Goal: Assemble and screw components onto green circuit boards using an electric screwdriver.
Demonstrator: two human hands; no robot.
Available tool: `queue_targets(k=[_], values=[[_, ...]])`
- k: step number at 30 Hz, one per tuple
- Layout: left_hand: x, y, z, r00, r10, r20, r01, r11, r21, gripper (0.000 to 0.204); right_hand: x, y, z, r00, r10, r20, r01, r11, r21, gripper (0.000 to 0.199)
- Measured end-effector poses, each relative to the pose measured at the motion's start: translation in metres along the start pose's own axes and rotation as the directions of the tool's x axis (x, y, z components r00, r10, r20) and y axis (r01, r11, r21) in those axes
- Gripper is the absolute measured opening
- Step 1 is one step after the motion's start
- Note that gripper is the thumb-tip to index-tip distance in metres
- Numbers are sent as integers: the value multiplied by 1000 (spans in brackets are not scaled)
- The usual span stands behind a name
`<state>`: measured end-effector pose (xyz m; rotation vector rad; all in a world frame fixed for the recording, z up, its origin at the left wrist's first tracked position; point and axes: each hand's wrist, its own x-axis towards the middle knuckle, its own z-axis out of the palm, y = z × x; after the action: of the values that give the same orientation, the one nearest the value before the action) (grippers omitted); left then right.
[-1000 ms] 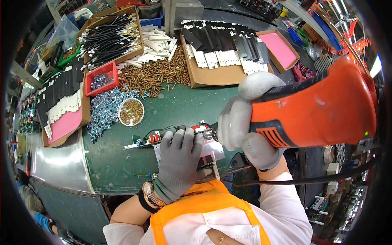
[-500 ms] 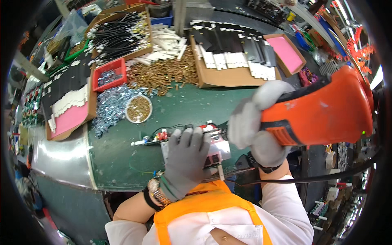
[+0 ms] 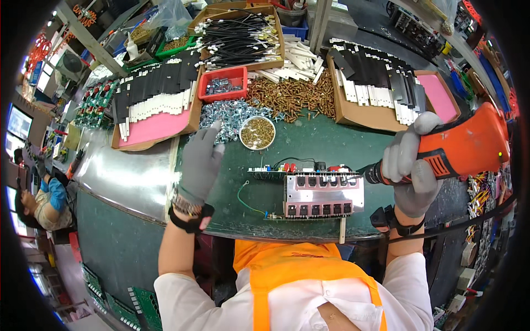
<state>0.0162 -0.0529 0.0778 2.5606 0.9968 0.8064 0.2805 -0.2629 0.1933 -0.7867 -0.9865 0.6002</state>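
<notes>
The right hand [image 3: 411,171] grips the orange power screwdriver [image 3: 452,149] at the right of the frame, tip by the circuit board [image 3: 317,193] in the middle — while the left hand [image 3: 200,160], open, has left the board and now reaches up-left toward the silver screws [image 3: 226,116].

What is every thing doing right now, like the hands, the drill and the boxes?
Left hand: gloved, open, reaching over the silver screws.
Right hand: gloved, gripping the drill.
Drill: held sideways, tip at the board.
Board: flat on the table.
Bowl: full of brass screws.
Red tray: partly filled.
</notes>
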Motion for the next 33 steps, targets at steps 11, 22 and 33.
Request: queue_targets(k=[11, 22, 33], values=[[26, -57, 80, 967, 199, 159, -238, 927, 290, 12, -1, 0, 1, 1000, 11, -27, -12, 999, -33, 62], [24, -5, 20, 904, -355, 236, 427, 749, -506, 11, 4, -8, -3, 996, 90, -25, -93, 972, -217, 45], [17, 100, -17, 661, 70, 747, 742, 88, -665, 30, 30, -17, 8, 819, -313, 481, 180, 936, 303, 63]])
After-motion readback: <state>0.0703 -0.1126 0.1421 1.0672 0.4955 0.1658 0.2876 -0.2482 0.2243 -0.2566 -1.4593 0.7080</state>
